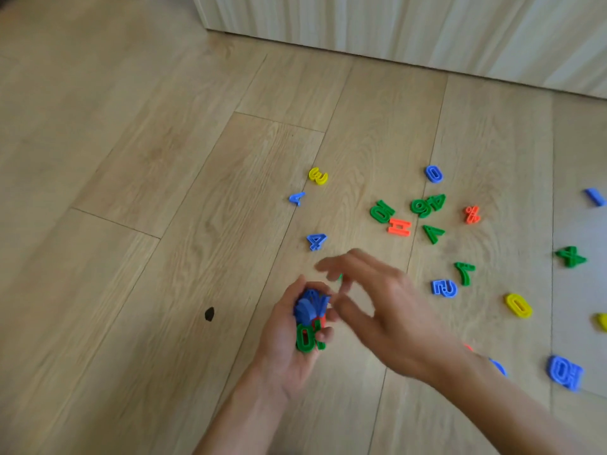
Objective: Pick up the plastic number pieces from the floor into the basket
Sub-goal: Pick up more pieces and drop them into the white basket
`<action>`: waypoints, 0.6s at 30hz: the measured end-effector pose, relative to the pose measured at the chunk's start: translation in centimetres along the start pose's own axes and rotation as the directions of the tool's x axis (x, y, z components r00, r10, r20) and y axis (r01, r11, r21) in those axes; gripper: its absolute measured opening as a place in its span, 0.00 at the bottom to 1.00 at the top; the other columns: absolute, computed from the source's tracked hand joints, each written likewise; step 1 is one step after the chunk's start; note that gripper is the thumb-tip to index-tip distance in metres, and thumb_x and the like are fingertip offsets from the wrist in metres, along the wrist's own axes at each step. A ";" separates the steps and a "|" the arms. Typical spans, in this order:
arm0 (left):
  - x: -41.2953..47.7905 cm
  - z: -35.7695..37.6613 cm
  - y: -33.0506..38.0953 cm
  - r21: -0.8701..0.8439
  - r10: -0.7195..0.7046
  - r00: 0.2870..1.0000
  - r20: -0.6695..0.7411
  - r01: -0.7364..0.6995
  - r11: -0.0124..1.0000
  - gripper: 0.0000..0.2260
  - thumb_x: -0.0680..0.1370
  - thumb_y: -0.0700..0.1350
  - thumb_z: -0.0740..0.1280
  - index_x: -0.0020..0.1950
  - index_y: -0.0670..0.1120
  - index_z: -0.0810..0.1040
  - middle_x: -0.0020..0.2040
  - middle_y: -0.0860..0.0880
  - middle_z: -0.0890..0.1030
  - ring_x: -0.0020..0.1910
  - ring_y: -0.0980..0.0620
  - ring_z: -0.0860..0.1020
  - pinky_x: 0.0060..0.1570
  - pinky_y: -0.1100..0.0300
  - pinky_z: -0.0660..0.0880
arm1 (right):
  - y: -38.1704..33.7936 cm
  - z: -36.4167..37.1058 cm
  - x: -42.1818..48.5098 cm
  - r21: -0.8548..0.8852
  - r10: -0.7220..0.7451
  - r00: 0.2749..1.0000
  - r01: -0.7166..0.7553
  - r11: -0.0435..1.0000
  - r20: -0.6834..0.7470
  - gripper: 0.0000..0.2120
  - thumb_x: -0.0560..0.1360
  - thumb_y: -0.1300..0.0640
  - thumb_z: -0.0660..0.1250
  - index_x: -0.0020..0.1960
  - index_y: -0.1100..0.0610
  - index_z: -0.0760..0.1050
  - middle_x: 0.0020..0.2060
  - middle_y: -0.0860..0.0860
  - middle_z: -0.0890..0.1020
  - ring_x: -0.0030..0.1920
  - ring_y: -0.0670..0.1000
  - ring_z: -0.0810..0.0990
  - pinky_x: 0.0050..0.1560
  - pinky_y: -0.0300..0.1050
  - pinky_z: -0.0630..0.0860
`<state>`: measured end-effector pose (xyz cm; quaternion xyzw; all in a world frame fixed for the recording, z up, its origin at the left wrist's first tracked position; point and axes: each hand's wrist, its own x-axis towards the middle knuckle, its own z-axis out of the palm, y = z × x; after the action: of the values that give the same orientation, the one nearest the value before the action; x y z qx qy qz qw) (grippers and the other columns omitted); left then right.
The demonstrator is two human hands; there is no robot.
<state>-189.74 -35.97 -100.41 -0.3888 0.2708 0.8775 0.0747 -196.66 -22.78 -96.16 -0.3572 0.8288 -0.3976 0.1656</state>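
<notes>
My left hand (283, 343) is closed around a bundle of plastic pieces (309, 320): blue ones on top, a green "10" below, a bit of red between. My right hand (384, 310) hovers just right of the bundle, fingers spread and blurred, with nothing in it that I can see. Loose pieces lie on the wooden floor: a blue 4 (316, 241), a yellow 3 (318, 175), a small blue piece (297, 198), a green 5 (382, 211), an orange piece (399, 227), a green 7 (464, 272) and a blue piece (444, 288). No basket is in view.
More pieces lie to the right: a blue 0 (434, 174), an orange percent sign (472, 214), a green X (571, 256), a yellow 0 (518, 305), a blue 10 (564, 372). A pale panelled wall (427, 24) runs along the back. A dark speck (209, 313) marks the floor.
</notes>
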 end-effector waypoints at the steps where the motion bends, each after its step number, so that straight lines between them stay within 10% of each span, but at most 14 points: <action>1: -0.1 -0.1 0.2 0.005 0.004 1.000 -0.009 -0.004 1.000 0.13 0.77 0.49 0.62 0.39 0.43 0.78 0.36 0.47 0.77 0.30 0.53 0.73 0.21 0.65 0.64 | 1.0 0.2 0.2 -0.001 0.039 0.995 -0.040 0.999 -0.088 0.14 0.76 0.59 0.65 0.60 0.49 0.75 0.49 0.41 0.75 0.47 0.41 0.78 0.48 0.36 0.73; 8: -0.6 -0.7 0.7 -0.028 -0.004 1.000 -0.011 0.004 1.000 0.14 0.76 0.52 0.64 0.39 0.43 0.79 0.40 0.47 0.76 0.32 0.53 0.72 0.21 0.66 0.63 | 4.9 3.2 2.0 -0.456 0.185 0.983 -0.169 0.874 -0.009 0.14 0.76 0.51 0.67 0.60 0.51 0.75 0.54 0.50 0.73 0.51 0.54 0.77 0.45 0.44 0.72; 18: -0.4 -1.2 1.4 -0.093 -0.024 1.000 0.007 0.025 0.995 0.09 0.74 0.50 0.66 0.41 0.44 0.76 0.40 0.48 0.75 0.32 0.54 0.70 0.21 0.67 0.64 | 4.3 2.9 6.5 -0.419 0.111 0.993 -0.121 0.900 -0.048 0.10 0.75 0.55 0.68 0.56 0.53 0.80 0.49 0.53 0.77 0.50 0.56 0.78 0.44 0.47 0.69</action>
<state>-189.23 -37.77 -100.21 -0.3928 0.2246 0.8892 0.0680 -201.48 -27.19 -101.22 -0.3299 0.9167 -0.2029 0.0985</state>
